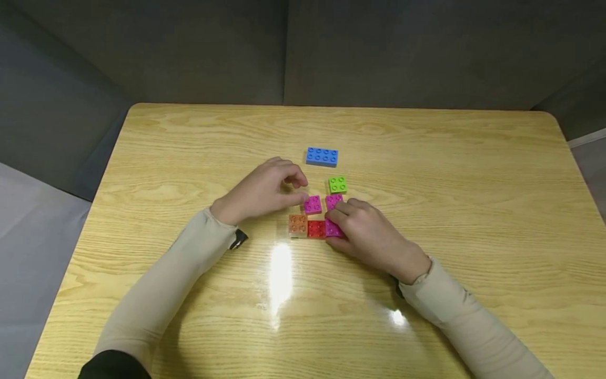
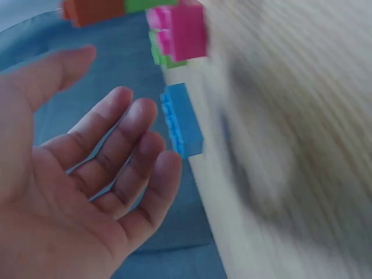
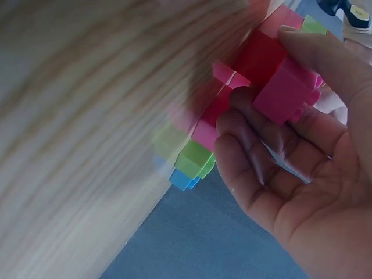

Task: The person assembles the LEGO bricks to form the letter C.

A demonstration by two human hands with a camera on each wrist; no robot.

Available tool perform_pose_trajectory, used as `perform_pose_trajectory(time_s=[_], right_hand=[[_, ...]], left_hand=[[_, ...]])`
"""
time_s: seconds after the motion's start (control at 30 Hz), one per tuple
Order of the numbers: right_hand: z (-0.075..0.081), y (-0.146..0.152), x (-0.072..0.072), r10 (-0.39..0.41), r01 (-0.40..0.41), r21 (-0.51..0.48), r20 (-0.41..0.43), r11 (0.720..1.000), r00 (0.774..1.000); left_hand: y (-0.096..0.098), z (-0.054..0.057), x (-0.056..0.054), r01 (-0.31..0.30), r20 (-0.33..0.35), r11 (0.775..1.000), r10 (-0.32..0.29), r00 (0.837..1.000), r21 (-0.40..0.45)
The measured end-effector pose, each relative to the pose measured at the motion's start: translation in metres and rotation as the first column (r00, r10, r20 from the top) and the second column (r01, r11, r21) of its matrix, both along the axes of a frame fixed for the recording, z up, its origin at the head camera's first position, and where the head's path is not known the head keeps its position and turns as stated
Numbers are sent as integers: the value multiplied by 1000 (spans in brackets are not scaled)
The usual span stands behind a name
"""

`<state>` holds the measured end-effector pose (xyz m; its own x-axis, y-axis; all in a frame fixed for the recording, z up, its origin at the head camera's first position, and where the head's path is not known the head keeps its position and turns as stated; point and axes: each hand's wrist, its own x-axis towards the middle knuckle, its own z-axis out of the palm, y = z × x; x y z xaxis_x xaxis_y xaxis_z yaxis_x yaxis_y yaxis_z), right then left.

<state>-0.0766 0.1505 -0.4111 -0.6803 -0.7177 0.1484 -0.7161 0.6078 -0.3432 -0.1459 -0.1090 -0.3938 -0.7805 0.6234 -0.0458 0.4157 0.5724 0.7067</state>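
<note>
My right hand (image 1: 371, 231) pinches a magenta toy brick (image 3: 285, 90) between thumb and fingers. That brick stands at the right end of a short row, beside a red brick (image 1: 316, 229) and an orange brick (image 1: 298, 225). In the left wrist view, green shows under the orange one. Over the table, my left hand (image 1: 265, 189) has relaxed, slightly bent fingers and holds nothing. Its thumb tip is right by a loose pink brick (image 1: 312, 205). Another pink brick (image 1: 333, 200) lies just beyond my right fingers, partly covered by them.
A lime green brick (image 1: 337, 184) lies behind the pink ones, and a longer blue brick (image 1: 322, 157) farther back. All rest on a wood-grain table (image 1: 450, 173) with rounded back corners. Dark grey partitions (image 1: 189, 52) stand behind it.
</note>
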Motion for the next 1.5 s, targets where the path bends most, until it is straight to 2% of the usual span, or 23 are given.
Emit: perform_pose_trajectory(time_s=[0.17,0.33,0.5,0.67,0.87,1.07,1.27,1.5], right_hand=[[0,1,1,3,-3,-5,-11,1000,1000],[0,0,2,5,-5,-10,-19,1000,1000],[0,0,2,13,-13,-18,-20,1000,1000],[0,0,2,14,-14,-19,-20,1000,1000],[-1,0,3,11,-11,-10,-25,1000,1000],[-1,0,2,7,-7,-14,-23,1000,1000],[1,-1,1,0,0,-6,-11,1000,1000],[2,0,-1,9,-9,-5,-25,1000,1000]], left_hand=[[12,-9,-9,43,16,996,-41,999,-75],[22,-14,-11,63,-7,985,-65,998,-158],[27,-16,-12,82,-13,970,-88,996,-228],[30,-15,-12,101,-13,960,-108,994,-263],[27,-18,-12,101,-18,966,-108,994,-240],[18,-15,-14,43,-6,985,-44,999,-168],[6,-1,-13,-28,15,992,30,999,-125],[-4,18,-5,-71,-19,995,70,997,-74]])
